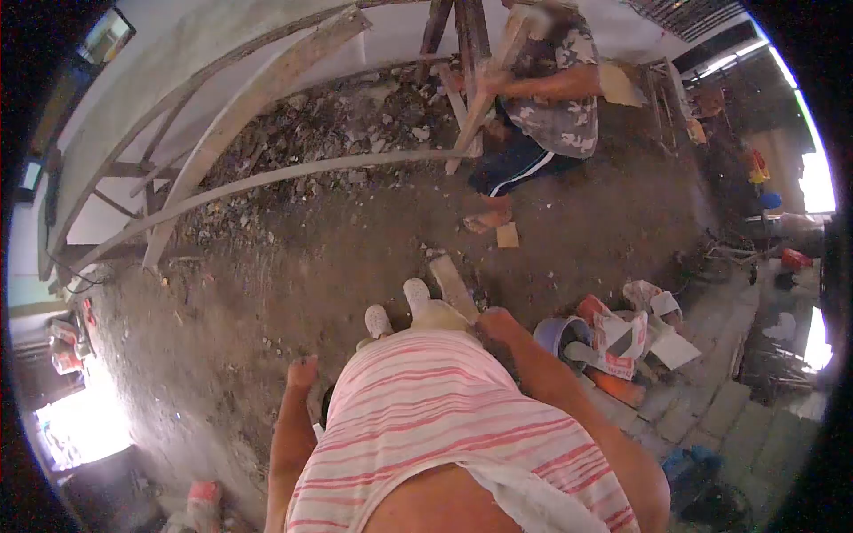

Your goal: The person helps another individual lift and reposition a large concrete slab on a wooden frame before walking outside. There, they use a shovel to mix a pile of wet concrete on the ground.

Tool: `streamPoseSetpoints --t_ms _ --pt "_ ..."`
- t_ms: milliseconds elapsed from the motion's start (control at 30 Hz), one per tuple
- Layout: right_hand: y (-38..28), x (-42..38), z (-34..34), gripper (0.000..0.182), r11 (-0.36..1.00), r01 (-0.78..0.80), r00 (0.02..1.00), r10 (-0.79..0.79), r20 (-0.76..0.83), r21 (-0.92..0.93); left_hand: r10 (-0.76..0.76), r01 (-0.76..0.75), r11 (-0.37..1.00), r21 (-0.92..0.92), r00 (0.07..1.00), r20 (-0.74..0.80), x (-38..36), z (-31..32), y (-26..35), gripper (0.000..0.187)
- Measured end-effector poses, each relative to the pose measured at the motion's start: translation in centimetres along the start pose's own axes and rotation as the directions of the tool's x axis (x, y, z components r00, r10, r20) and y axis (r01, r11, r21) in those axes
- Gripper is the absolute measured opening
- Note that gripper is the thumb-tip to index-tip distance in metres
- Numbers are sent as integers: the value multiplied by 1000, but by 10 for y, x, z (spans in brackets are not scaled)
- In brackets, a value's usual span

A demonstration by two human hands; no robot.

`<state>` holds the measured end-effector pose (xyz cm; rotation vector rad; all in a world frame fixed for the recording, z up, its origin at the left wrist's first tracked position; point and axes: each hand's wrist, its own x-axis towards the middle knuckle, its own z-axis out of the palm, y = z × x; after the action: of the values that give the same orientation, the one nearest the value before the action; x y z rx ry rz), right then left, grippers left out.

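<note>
My right hand (pixel 498 323) is closed at the lower end of a short, flat, pale wooden board (pixel 453 286), which slants up and left from it, just right of my light shoes (pixel 416 298). My left hand (pixel 303 371) hangs out to the left of my striped shirt (pixel 426 382) with its fingers curled; what it holds, if anything, is hidden. A dark object and a white edge show partly between that forearm and the shirt.
Ahead, a person (pixel 555 98) in camouflage crouches, hands at wooden pieces beside a long timber frame (pixel 267 178). Rubble (pixel 355 124) lies behind it. At right are a bucket (pixel 560 336), torn bags (pixel 613 338) and stacked blocks (pixel 711 409). A small tile (pixel 507 235) lies ahead.
</note>
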<state>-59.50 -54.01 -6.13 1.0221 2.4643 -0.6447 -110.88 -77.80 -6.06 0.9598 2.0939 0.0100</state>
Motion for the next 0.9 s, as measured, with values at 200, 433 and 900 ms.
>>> streamPoseSetpoints --t_ms 200,433,900 --pt "48 24 -31 37 687 -433 897 392 204 584 -205 197 864 -463 978 33 11 35 0 52" --pt "57 38 -65 42 679 -382 911 389 133 627 -202 201 944 -260 979 25 25 28 31 60" --pt "48 46 -57 56 670 -426 901 379 213 608 -190 234 906 -352 969 155 17 7 55 54"
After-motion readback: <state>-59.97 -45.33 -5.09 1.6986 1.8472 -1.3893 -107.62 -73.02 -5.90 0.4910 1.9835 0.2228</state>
